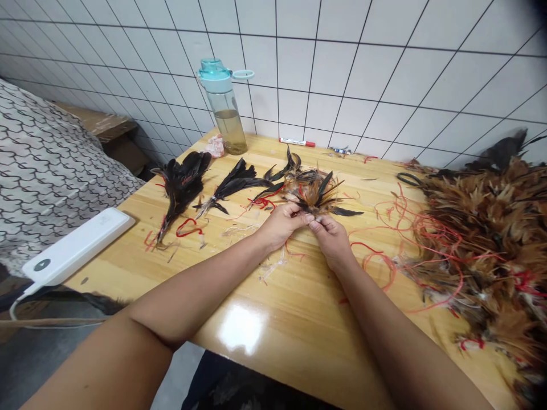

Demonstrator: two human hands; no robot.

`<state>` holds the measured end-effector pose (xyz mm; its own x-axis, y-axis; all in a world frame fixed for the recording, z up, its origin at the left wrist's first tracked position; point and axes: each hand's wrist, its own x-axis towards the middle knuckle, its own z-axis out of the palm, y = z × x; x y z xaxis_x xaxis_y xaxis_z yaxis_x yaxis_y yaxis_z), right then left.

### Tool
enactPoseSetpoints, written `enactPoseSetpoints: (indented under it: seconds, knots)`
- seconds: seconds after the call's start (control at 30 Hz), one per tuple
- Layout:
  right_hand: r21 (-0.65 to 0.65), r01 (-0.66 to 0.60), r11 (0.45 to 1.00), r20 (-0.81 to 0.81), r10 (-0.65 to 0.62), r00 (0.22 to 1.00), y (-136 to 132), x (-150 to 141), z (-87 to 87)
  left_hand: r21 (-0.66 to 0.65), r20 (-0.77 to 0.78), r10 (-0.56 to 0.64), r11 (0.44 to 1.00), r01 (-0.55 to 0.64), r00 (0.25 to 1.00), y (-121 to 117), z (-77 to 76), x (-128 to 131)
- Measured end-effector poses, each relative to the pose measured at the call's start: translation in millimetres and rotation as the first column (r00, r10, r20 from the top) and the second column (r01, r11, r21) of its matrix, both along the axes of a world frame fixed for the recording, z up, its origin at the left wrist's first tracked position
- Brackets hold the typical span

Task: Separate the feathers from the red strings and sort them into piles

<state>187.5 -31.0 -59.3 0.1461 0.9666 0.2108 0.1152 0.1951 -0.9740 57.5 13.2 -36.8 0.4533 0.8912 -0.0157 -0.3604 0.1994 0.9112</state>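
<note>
White tiled wall (pixel 342 62) at the back; against it, one pale wooden table (pixel 307 324), glossy, littered with thread scraps. Far edge: one water bottle (pixel 226 117), turquoise lid, part filled; one red marker (pixel 298 142), lying flat. Left side: two black feather bundles, the fuller (pixel 183 179) outermost, the slimmer (pixel 235 182) nearer my work. Right side: one large heap of brown feathers (pixel 482 216), with a tangle of red string (pixel 440 230) spilling from its near flank towards me. Centre: one brown-and-black feather bunch (pixel 318 196), tips fanned away from me, quill ends between my hands; whether it touches the tabletop, I cannot tell. Left hand (pixel 280 228): thumb and forefinger closed in a pinch on the bunch's base. Right hand (pixel 333 239): likewise pinched, fingertips meeting the left's. Any thread between them is hidden. Handling note, my judgement: quills want a level, firm grip low down, one hand steadying while the other adjusts, vanes uncrushed, loose string clear of both wrists.
</note>
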Motion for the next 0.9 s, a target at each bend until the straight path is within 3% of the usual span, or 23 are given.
enactPoseSetpoints:
  seconds: [0.3,0.4,0.5,0.53,0.6,0.7,0.8,0.9]
  knots:
    - [0.036,0.007,0.999,0.077,-0.01,0.997,2,3,-7.7,0.008,0.021,-0.09,0.996,0.09,0.996,3,0.8,-4]
    - [0.009,0.017,1.0,0.039,-0.017,0.999,3,5,-10.3,0.129,-0.051,-0.002,0.992,0.008,0.999,14,6.1,-15]
    - [-0.009,0.012,1.0,-0.023,-0.012,1.0,5,6,-15.2,0.318,-0.227,0.098,0.948,-0.021,0.969,27,16.1,-34]
    - [-0.013,0.009,1.0,-0.041,-0.01,0.999,6,7,-16.8,0.372,-0.327,0.105,0.928,0.026,0.939,31,20.4,-40]
    - [-0.024,0.011,1.0,-0.071,-0.013,0.997,7,7,-18.7,0.428,-0.564,0.04,0.868,0.251,0.825,34,29.8,-52]
    - [-0.053,0.023,0.998,-0.105,-0.028,0.994,8,5,-16.6,0.386,-0.796,-0.052,0.722,0.573,0.603,31,42.2,-63]
    - [-0.082,0.036,0.996,-0.122,-0.046,0.991,7,4,-11.1,0.336,-0.882,-0.027,0.665,0.667,0.471,22,45.8,-61]
    - [-0.087,0.027,0.996,-0.101,-0.035,0.994,5,3,-8.4,0.393,-0.894,0.091,0.626,0.674,0.438,17,40.6,-55]
